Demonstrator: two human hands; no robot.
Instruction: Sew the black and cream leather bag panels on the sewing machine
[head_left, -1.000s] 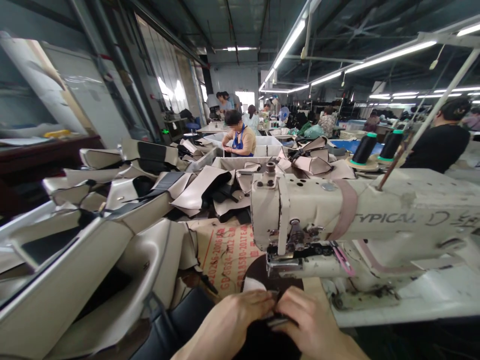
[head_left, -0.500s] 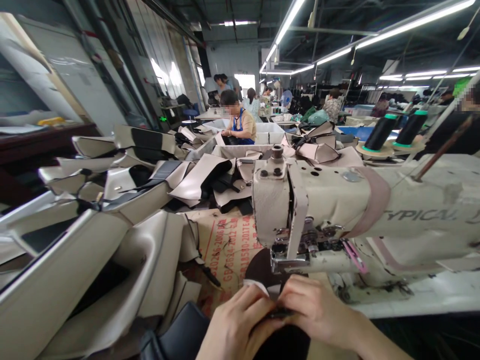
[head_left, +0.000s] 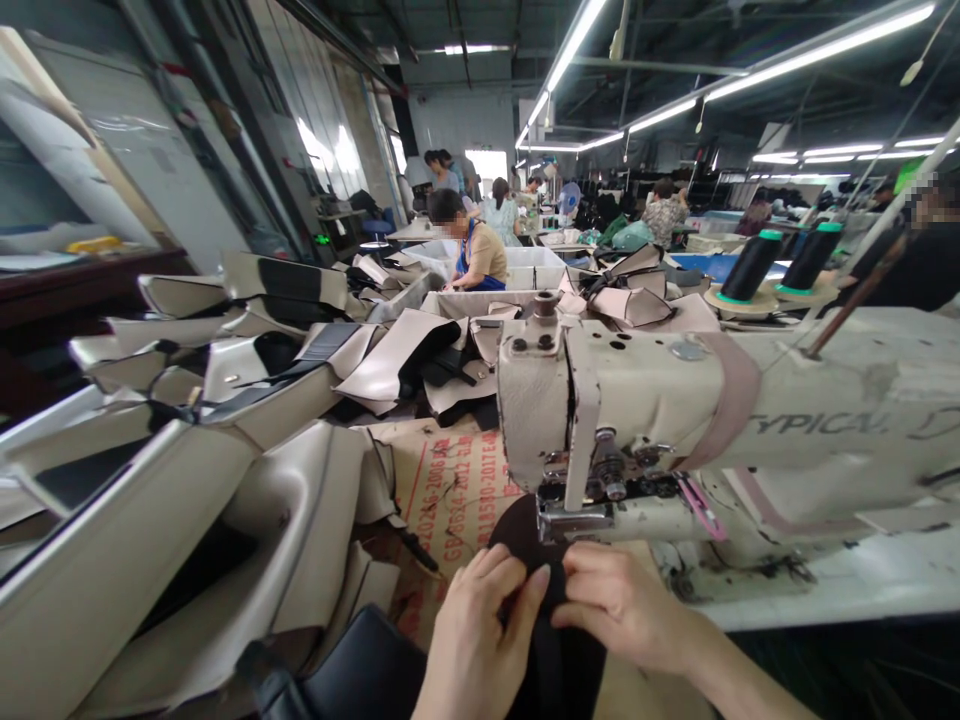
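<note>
A dark piece of material (head_left: 525, 525) lies under the head of the sewing machine (head_left: 615, 400) and runs down toward me. My left hand (head_left: 480, 620) grips its left side, with thumb and fingers pinched together. On the right side, my right hand (head_left: 622, 600) pinches the edge of the same piece just below the presser foot area. A narrow dark strip (head_left: 550, 650) runs down the piece between my hands. The needle is hidden by the machine's metal parts.
Beige and black sewn pieces (head_left: 285, 510) are heaped at the left. Two black thread cones (head_left: 750, 265) stand behind the machine. Brown paper with red print (head_left: 450, 500) covers the table. A co-worker (head_left: 480, 250) sits beyond white bins (head_left: 532, 265); a black padded item (head_left: 367, 665) lies near my left hand.
My hands have moved slightly apart, uncovering more of the dark piece and the strip. A light-coloured edge near my left fingers is no longer seen. The co-worker leans further down.
</note>
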